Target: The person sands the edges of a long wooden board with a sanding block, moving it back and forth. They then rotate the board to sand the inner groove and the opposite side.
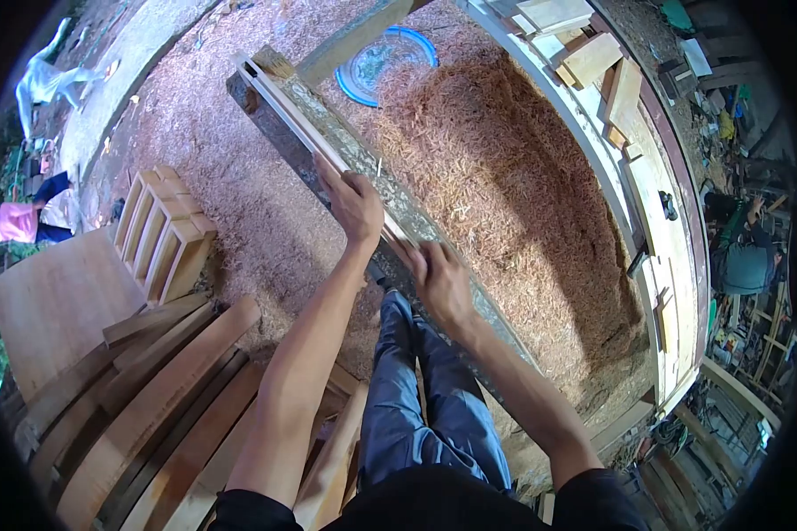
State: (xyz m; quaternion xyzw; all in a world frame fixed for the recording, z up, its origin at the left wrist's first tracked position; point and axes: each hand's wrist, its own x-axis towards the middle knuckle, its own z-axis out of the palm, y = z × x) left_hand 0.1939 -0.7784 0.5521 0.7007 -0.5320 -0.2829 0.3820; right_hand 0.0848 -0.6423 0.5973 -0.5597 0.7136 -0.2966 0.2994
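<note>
A long, narrow wooden strip (283,108) lies along a rough, stained timber beam (407,202) that runs diagonally in front of my legs. A dark slot shows near the strip's far end. My left hand (354,208) is closed around the strip near its middle, thumb on top. Closer to my body, my right hand (444,281) grips the same piece, fingers curled over its edge. The strip's near end is hidden by my right hand and forearm.
Wood shavings (487,195) cover the ground, with a blue-rimmed basin (360,93) among them. Stacked boards (159,389) and wooden frames (173,239) stand left. To the right runs a long bench (655,221) bearing wood offcuts. Two people (27,221) are at far left.
</note>
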